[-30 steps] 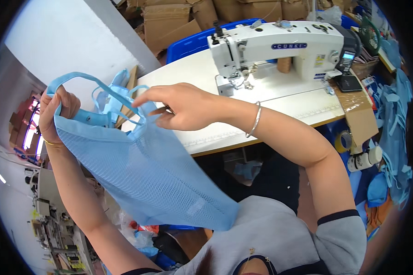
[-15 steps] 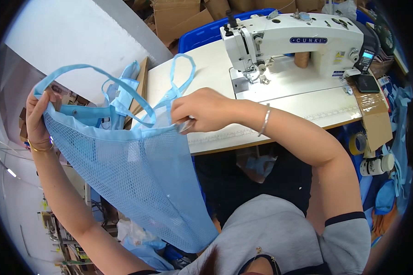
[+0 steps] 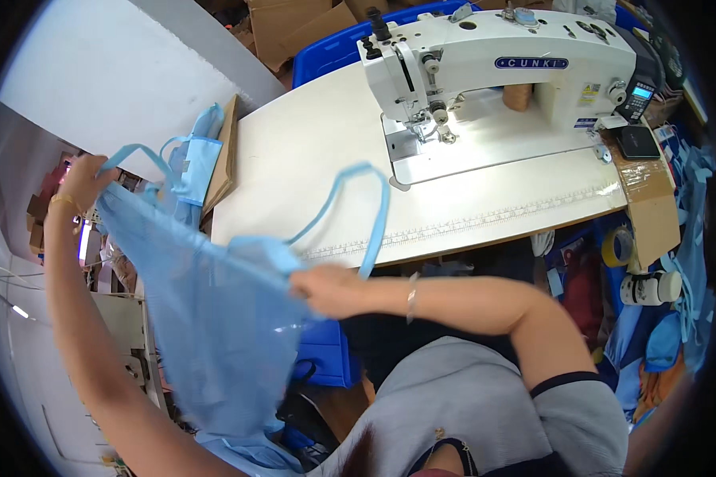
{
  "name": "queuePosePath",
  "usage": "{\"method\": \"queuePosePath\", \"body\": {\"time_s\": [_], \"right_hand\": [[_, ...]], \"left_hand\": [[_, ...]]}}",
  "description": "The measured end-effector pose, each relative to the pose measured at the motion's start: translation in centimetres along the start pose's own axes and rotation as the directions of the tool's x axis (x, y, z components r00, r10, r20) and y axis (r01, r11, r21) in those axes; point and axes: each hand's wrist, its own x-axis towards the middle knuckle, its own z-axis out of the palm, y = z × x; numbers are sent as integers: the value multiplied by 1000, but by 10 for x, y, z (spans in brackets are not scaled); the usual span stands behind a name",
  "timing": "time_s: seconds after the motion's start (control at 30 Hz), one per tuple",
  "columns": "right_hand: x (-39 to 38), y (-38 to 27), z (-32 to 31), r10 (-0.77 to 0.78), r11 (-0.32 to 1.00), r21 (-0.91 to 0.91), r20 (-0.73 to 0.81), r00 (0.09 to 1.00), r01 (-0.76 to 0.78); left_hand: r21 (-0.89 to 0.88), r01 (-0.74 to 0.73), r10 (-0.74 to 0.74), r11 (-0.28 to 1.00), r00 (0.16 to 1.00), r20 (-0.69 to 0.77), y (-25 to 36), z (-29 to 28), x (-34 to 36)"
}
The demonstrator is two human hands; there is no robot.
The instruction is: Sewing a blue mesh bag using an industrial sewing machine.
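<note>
A light-blue mesh bag [image 3: 215,334] with two strap handles hangs stretched between my hands, left of my lap. My left hand [image 3: 86,181] is closed on its top edge at the far left, by the base of one strap. At the other end of that edge, my right hand [image 3: 326,291] grips the bag, its fingers curled and blurred by motion. The second strap [image 3: 382,211] loops up from near the right hand, over the front of the white sewing table [image 3: 310,183]. The lower part of the bag is smeared, so its mesh barely shows.
A white sewing machine [image 3: 469,63] with a lit needle area stands on the table. Folded blue bags [image 3: 200,163] lean beside cardboard at the table's left end. Tape [image 3: 617,246], a white bottle [image 3: 651,288] and blue fabric strips [image 3: 696,238] are at the right.
The bag has swung leftward and its top edge now slants down toward my right hand, which has moved lower. The right strap has swung out to the right over the table.
</note>
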Motion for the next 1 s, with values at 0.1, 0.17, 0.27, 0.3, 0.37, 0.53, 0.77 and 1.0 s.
{"method": "queuePosePath", "body": {"time_s": [0.1, 0.17, 0.27, 0.3, 0.37, 0.53, 0.77, 1.0], "right_hand": [[11, -27, 40, 73, 543, 767, 360, 930, -340], [10, -36, 49, -46, -116, 861, 494, 868, -496], [-10, -32, 17, 178, -55, 939, 344, 922, -339], [-21, -25, 6, 193, -57, 946, 325, 926, -320], [-48, -12, -12, 540, 196, 964, 46, 841, -179], [-95, 31, -10, 722, 411, 897, -211, 658, -163], [-123, 25, -40, 736, 512, 831, -294, 610, -217], [-154, 20, -58, 694, 608, 724, -285, 661, -326]], "left_hand": [[594, -28, 54, 804, 998, -27, 58, -28, 53], [520, 80, -24, 850, 993, -114, 94, -21, 112], [259, 13, 89, 966, 922, -377, 154, 38, 187], [177, 41, 41, 983, 900, -434, 183, 68, 209], [-100, 59, -95, 993, 908, -408, 236, 127, 235], [-289, -477, 424, 830, 877, -227, 347, 175, 194], [-273, -704, 527, 656, 685, -503, 369, 188, 39], [-667, -552, 286, 500, 832, -475, 402, 226, 30]]}}
